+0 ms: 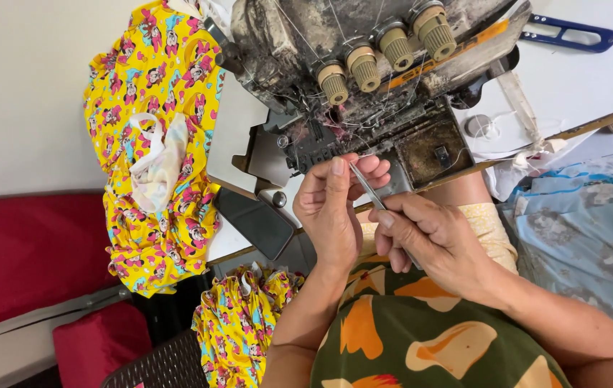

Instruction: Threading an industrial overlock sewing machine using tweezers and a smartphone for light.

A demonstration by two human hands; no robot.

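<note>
The person's right hand (pixel 432 241) pinches a pair of metal tweezers (pixel 368 188) between thumb and fingers, the slim tips slanting up and away from the grip toward the front of the overlock sewing machine (pixel 364 93). The left hand (pixel 331 208) sits just beside it, thumb and fingers pressed together near the tweezer tips, seemingly on a fine thread, though the thread itself is too thin to tell for sure. Both hands hover right at the machine's grimy lower front, below its 4 ribbed tension dials (pixel 382 50). Well off to the far side of the left hand, a heap of yellow cartoon-print fabric (pixel 152 151) lies on the white table (pixel 586 79). Beyond the right hand, blue-handled scissors (pixel 568 34) rest behind the machine, and light blue cloth (pixel 579 230) lies alongside the right forearm.
</note>
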